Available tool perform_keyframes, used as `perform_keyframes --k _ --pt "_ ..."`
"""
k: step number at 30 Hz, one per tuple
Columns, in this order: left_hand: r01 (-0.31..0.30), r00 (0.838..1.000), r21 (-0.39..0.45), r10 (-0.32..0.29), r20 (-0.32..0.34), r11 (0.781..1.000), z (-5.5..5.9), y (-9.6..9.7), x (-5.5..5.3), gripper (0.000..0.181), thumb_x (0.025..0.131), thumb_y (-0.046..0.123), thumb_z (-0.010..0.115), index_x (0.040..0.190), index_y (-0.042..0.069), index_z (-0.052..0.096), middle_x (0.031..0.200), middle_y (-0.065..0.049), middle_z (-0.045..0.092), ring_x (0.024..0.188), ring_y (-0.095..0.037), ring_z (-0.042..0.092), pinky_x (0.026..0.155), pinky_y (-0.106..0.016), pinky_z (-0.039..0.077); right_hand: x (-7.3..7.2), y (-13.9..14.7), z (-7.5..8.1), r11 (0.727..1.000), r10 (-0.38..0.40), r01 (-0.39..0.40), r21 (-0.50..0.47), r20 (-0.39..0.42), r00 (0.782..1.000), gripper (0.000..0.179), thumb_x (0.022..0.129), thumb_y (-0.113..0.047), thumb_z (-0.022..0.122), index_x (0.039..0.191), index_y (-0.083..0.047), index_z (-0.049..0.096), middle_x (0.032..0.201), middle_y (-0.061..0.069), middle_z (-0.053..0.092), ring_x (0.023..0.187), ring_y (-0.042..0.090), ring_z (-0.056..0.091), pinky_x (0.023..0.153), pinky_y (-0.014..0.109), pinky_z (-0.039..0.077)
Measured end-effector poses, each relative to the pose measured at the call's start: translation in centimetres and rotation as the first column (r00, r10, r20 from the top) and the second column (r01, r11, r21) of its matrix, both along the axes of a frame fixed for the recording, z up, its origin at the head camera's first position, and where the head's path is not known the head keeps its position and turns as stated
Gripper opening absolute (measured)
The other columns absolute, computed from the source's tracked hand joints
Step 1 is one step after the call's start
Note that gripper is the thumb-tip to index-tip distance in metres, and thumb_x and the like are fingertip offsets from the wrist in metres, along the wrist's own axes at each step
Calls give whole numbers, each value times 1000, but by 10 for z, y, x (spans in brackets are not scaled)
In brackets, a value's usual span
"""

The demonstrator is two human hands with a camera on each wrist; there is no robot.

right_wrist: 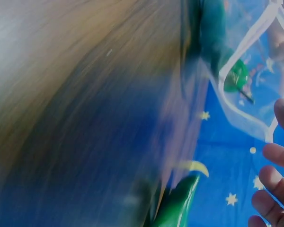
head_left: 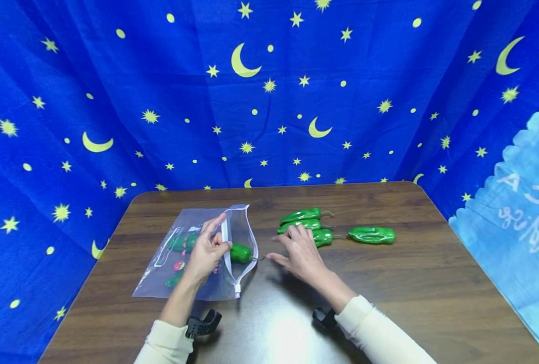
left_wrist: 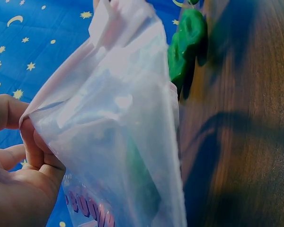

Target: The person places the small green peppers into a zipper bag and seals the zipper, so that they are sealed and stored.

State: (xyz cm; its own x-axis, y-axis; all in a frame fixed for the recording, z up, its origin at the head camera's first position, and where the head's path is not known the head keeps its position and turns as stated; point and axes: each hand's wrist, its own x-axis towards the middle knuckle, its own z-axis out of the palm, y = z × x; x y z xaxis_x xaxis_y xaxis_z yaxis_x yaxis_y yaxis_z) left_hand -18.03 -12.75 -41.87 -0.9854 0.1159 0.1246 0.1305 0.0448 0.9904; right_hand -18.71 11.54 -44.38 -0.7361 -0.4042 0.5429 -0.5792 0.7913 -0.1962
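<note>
A clear plastic zip bag (head_left: 160,288) with a white zipper edge and pink print lies on the left, its mouth gaping to the right. My left hand (head_left: 203,255) pinches the upper layer at the mouth and lifts it. Inside the bag are green peppers; one pepper (head_left: 240,254) sits at the mouth, its stem pointing out. My right hand (head_left: 301,255), fingers spread and slightly bent, hovers close by a group of three peppers (head_left: 302,215), partly covering the nearest one. In the right wrist view its fingertips (right_wrist: 270,177) hold nothing.
Another green pepper (head_left: 371,234) lies alone to the right of the group. The brown wooden table (head_left: 410,293) is backed by a blue star-and-moon curtain (head_left: 287,106). A light blue cloth (head_left: 520,202) hangs at the right.
</note>
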Motion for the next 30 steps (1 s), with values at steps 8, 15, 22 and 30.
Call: perform_keyframes --k 8,15,22,30 --pt "1 1000 3 -1 -1 1000 0 -2 1 73 80 -14 51 147 4 29 116 -6 33 48 -1 38 28 -24 30 0 31 -4 998 -54 55 -20 51 997 40 72 -41 77 104 -18 70 92 1 58 90 21 51 74 34 39" --pt "10 1000 0 -10 -7 1000 -1 -4 0 72 81 -13 51 147 5 29 112 -6 33 46 -1 37 27 -24 29 -4 54 -9 994 -92 97 -41 112 990 44 73 -39 77 108 -15 68 98 3 63 87 21 51 70 32 37" --pt "11 1000 3 -10 -19 1000 -2 -4 0 72 81 -14 51 147 4 28 120 -7 32 48 -1 37 29 -19 29 -10 73 -14 986 -131 146 -79 170 977 47 73 -38 77 111 -12 67 103 7 65 95 25 54 74 37 42" --pt "-2 1000 10 2 -23 1000 -2 -4 0 72 80 -14 52 147 4 29 128 -7 30 51 0 38 29 -18 29 -22 89 -17 975 -146 183 -128 257 955 49 73 -33 78 114 -8 66 111 12 64 99 30 54 83 45 44"
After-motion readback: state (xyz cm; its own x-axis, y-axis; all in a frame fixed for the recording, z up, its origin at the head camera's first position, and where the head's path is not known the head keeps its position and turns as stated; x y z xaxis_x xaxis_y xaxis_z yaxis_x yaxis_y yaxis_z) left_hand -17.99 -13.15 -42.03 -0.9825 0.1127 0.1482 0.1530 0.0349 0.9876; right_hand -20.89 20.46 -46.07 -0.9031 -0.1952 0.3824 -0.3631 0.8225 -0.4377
